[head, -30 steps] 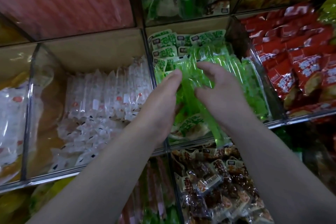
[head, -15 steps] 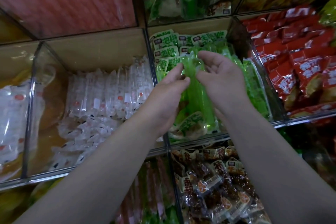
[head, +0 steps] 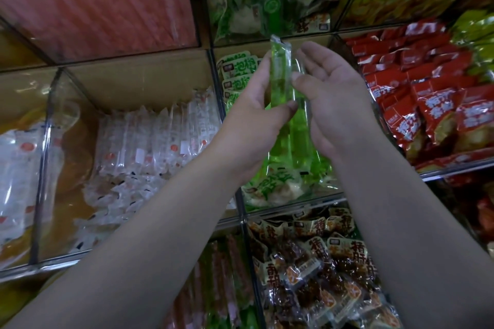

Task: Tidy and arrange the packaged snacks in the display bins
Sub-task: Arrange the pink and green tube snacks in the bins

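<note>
Green bin (head: 291,202): below my hands, with a row of packs standing at its back.
Green packets (head: 280,72): upright between both hands, above that bin.
Left hand (head: 256,120): grip wrapped round the packets.
Right hand (head: 336,99): thumb pins their other side; square the edges, then lower them together.

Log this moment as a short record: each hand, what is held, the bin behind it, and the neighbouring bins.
left hand: pinches green packets near mid-length
right hand: thumb on the same packets, fingers behind them
pose of packets: upright, held in front of the green bin
bin to the left: white packets
bin to the right: red packets
bin below: brown packets
</note>
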`<state>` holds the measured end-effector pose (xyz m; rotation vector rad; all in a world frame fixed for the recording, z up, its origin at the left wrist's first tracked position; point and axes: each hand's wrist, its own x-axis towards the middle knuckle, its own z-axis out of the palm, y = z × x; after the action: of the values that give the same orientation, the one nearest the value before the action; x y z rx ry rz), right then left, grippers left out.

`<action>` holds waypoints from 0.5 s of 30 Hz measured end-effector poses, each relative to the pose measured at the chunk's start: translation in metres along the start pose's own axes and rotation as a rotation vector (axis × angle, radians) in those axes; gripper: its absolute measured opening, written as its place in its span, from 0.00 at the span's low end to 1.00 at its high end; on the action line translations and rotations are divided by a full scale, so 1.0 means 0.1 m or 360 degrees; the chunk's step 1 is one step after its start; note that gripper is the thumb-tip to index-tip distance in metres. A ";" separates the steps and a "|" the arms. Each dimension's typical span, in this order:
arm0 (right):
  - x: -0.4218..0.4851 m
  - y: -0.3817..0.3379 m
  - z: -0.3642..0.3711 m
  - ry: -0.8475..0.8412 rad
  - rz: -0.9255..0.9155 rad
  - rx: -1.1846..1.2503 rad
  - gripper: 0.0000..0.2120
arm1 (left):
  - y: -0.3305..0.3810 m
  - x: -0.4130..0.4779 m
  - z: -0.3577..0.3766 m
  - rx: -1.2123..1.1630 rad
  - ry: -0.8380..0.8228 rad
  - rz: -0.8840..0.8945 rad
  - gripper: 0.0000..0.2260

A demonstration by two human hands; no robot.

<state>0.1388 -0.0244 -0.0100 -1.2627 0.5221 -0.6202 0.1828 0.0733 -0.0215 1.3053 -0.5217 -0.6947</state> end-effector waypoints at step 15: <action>-0.86 -0.01 0.37 -0.0145 -0.0069 -0.0695 0.16 | 0.23 -0.85 -0.21 -0.0323 0.0282 -0.0032 0.16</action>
<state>0.1012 0.0603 0.0012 -1.7097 0.5737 -0.4957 0.1426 0.1515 -0.0003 1.1691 -0.2872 -0.6248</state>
